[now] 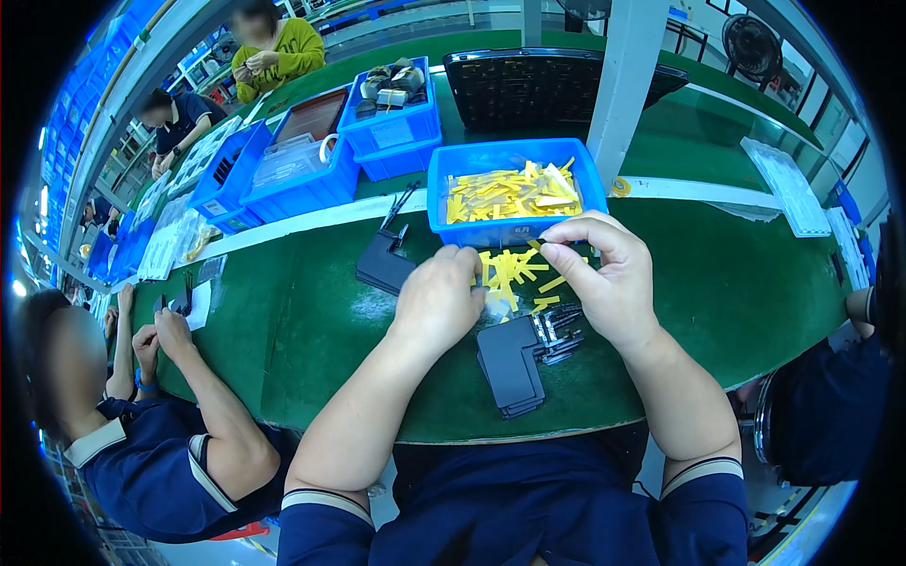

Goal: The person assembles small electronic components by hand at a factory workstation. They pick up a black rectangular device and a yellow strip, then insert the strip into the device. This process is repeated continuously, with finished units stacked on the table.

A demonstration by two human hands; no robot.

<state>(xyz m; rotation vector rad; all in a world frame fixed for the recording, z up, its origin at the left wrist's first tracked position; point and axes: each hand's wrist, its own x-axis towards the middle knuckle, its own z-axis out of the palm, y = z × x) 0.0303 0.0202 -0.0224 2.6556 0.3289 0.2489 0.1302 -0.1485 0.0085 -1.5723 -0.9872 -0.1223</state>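
Observation:
My right hand (pixel 613 274) pinches a small yellow strip (pixel 535 245) between thumb and forefinger, just in front of the blue bin. My left hand (pixel 439 300) is closed, its fingers curled down and turned away; whatever they grip is hidden. Loose yellow strips (pixel 510 272) lie in a heap on the table between both hands. Nearer to me rests a stack of black L-shaped parts (pixel 510 363), with thin dark and metallic pieces (pixel 559 338) at its right side. A second black L-shaped stack (pixel 382 262) lies just beyond my left hand.
A blue bin (pixel 436 189) full of yellow strips stands beyond my hands, beside a grey post (pixel 618 94). More blue bins (pixel 307 187) and a black tray (pixel 524 90) stand farther back. A co-worker's hands (pixel 160 340) handle dark parts at the left of the green table (pixel 311 330).

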